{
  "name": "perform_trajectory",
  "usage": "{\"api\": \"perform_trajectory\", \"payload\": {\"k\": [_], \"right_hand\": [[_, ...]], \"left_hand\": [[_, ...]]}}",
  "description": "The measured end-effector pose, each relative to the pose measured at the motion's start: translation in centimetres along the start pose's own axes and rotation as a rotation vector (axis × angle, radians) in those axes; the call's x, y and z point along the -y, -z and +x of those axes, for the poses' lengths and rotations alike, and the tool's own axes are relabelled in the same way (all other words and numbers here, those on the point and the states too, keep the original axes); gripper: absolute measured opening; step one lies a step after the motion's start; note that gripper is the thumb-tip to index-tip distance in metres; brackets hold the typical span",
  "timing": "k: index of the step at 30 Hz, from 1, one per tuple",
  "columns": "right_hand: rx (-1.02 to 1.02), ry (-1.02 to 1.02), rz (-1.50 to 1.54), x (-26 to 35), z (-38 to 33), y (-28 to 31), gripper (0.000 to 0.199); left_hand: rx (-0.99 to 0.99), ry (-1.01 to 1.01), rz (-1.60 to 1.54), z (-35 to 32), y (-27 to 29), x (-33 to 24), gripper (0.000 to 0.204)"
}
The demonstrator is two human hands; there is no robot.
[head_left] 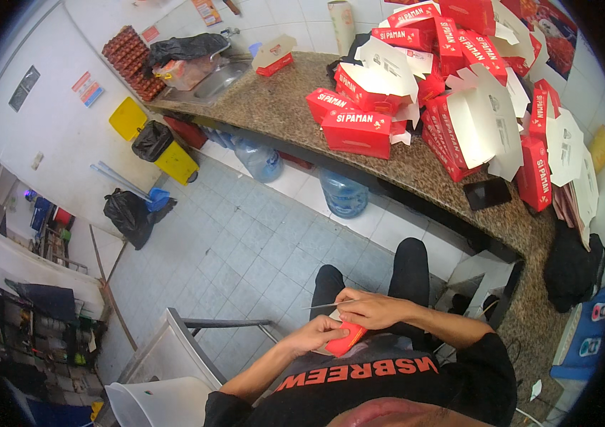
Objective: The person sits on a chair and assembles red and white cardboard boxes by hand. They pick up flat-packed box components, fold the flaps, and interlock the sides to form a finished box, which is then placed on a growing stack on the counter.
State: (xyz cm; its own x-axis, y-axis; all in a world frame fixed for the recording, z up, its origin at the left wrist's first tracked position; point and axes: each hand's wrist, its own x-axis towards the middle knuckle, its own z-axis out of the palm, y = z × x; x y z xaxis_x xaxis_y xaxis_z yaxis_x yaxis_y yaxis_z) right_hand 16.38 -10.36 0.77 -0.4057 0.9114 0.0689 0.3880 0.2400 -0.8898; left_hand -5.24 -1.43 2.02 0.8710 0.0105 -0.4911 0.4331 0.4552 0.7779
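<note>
My left hand (314, 333) and my right hand (372, 309) meet over my lap, both closed on a flat red and white cardboard box blank (345, 339). The left hand holds its lower red part. The right hand pinches its thin upper edge, which sticks out to the left. My legs in black trousers (409, 267) lie under the hands.
A curved stone counter (274, 107) carries a big pile of folded red and white boxes (452, 78) and a dark phone (487, 193). Two water jugs (343, 193) stand under it. A sink (217, 80), a yellow bin (153, 139), black rubbish bags (130, 213) and a white chair (174, 356) are at left.
</note>
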Motion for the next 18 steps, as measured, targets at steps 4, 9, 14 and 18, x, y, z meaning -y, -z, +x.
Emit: {"api": "perform_trajectory", "payload": {"k": [4, 9, 14, 18], "right_hand": [[0.002, 0.144, -0.028, 0.1, -0.3, -0.2, 0.029], [-0.068, -0.027, -0.001, -1.1, -0.6, 0.9, 0.026], [-0.238, -0.217, -0.098, -1.3, 0.5, 4.4, 0.027], [-0.296, -0.263, -0.289, 0.6, 0.8, 2.7, 0.038]], "left_hand": [[0.000, -0.042, 0.106, 0.3, 0.5, 0.5, 0.026], [-0.139, 0.037, 0.002, -1.6, 2.1, -2.4, 0.023], [-0.458, -0.530, 0.663, -0.5, 2.8, -2.7, 0.028], [-0.647, -0.483, 0.524, 1.2, 1.7, -2.1, 0.026]]}}
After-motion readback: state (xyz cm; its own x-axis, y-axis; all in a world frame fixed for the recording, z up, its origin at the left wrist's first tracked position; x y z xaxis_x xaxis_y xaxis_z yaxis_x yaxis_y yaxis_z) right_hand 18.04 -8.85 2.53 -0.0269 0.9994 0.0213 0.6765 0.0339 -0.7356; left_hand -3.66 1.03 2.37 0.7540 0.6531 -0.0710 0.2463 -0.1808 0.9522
